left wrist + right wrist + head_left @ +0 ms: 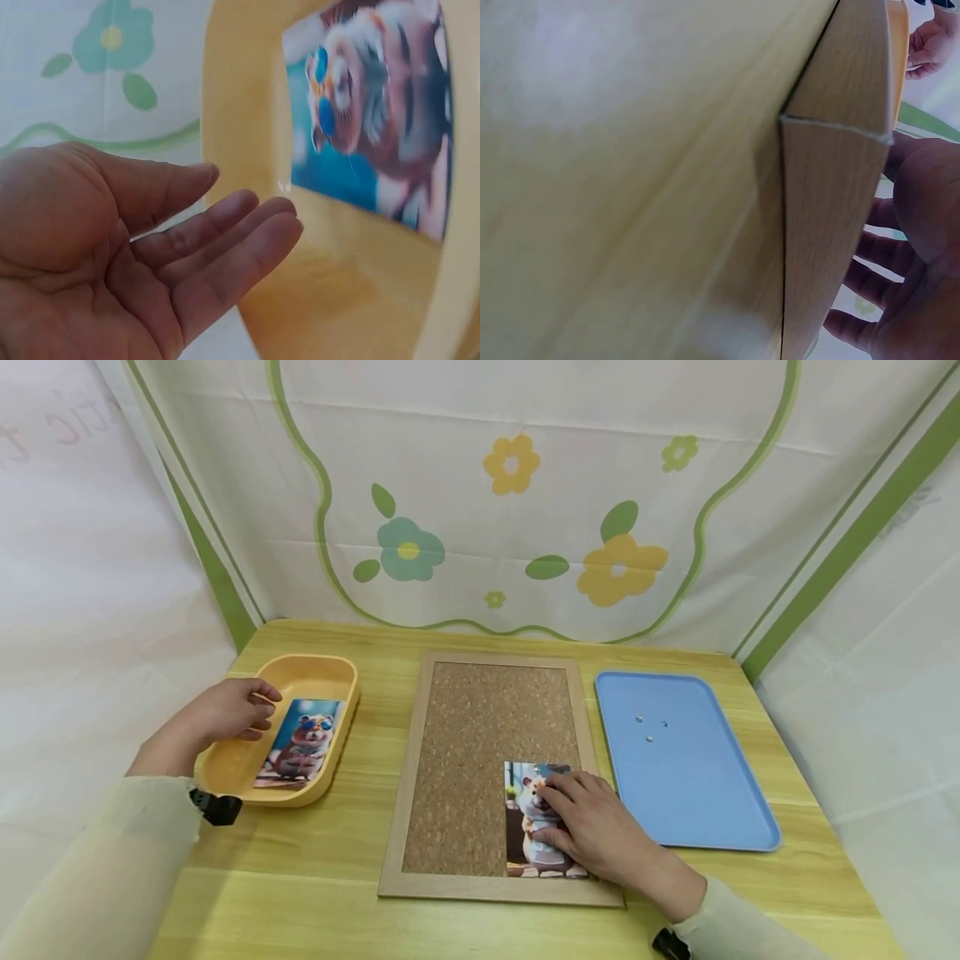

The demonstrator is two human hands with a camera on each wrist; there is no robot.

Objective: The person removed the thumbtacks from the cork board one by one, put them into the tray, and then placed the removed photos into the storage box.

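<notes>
My left hand (232, 710) hovers over the left side of a yellow tray (311, 667), its fingers loosely bent and nothing between them. Inside that tray lies a photo card of a hamster in blue sunglasses (303, 747), also seen in the left wrist view beyond my left fingertips (289, 225). My right hand (600, 822) rests on a second hamster photo (525, 852) at the lower right of a wood-framed corkboard (465, 760). The hand covers the photo's right part. A small pin-like spot shows near its top edge.
To the right of the corkboard lies a blue tray (690, 793) with several small metallic pins (649, 739) on it. The wood-grain table (315, 877) meets a white cloth backdrop printed with flowers (465, 410) at the back; white cloth also hangs at both sides.
</notes>
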